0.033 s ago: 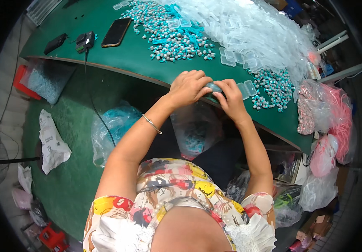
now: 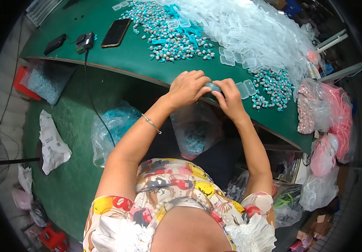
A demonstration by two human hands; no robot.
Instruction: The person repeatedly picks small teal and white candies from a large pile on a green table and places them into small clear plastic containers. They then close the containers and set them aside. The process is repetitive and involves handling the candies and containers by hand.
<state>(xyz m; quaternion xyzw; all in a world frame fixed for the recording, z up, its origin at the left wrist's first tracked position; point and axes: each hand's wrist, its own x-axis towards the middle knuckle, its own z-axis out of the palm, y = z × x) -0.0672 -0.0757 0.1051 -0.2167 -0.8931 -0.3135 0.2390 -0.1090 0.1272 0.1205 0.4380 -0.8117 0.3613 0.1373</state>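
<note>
Both hands meet at the table's front edge around one small clear plastic case (image 2: 213, 87), which looks bluish-green. My left hand (image 2: 189, 87) grips it from the left with bent fingers. From the other side, my right hand (image 2: 231, 97) pinches it between thumb and fingers. Fingers cover much of the case, so its contents are hard to make out. Just right of my right hand lies an opened clear case (image 2: 246, 89). Beyond that spreads a small heap of grey-and-teal plugs (image 2: 273, 89).
A larger heap of plugs with teal cords (image 2: 168, 44) lies on the green table (image 2: 147, 69). Behind it rises a big pile of clear cases (image 2: 248, 31). A phone (image 2: 116, 32) and a small black device with a cable (image 2: 85, 42) sit left. Bags of pink cord (image 2: 336, 113) hang right.
</note>
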